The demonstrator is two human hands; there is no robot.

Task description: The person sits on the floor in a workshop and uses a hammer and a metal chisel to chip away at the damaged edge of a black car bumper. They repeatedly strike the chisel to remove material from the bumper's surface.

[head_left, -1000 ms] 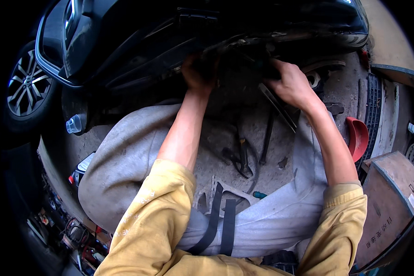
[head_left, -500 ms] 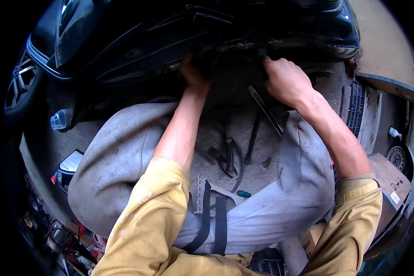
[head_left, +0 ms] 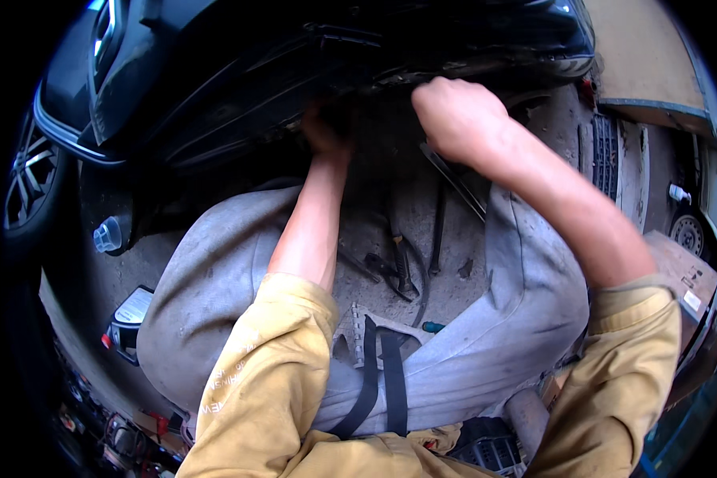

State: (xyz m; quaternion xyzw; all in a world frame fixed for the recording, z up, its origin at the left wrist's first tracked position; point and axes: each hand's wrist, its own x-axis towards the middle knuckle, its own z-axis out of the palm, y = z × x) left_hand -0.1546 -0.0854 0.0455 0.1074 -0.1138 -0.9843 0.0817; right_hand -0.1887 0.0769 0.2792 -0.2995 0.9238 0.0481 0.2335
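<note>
The underside edge of a dark car body (head_left: pixel 239 111) spans the far side. My left hand (head_left: pixel 327 131) reaches into the shadow beneath it, and its fingers are lost in the dark. My right hand (head_left: pixel 458 119) is a closed fist at the lower edge of the body; whatever it grips is hidden. Below that fist a long metal bar (head_left: pixel 454 182) lies slanted on the floor. Between my legs are a dark rod (head_left: pixel 438 231), a dark tool with a yellow band (head_left: pixel 401 259) and a curved black cable (head_left: pixel 424 295).
A green-handled tool (head_left: pixel 432 327) lies by my leg. At left are a car wheel (head_left: pixel 32 175), a clear plastic cup (head_left: pixel 107 234) and a dark bottle with a pale label (head_left: pixel 127 319). A cardboard box (head_left: pixel 681 275) and a tan panel (head_left: pixel 653 56) stand at right.
My right fist has moved left and a little farther away, over the upper end of the metal bar. My left hand stays under the car body. The view has shifted slightly.
</note>
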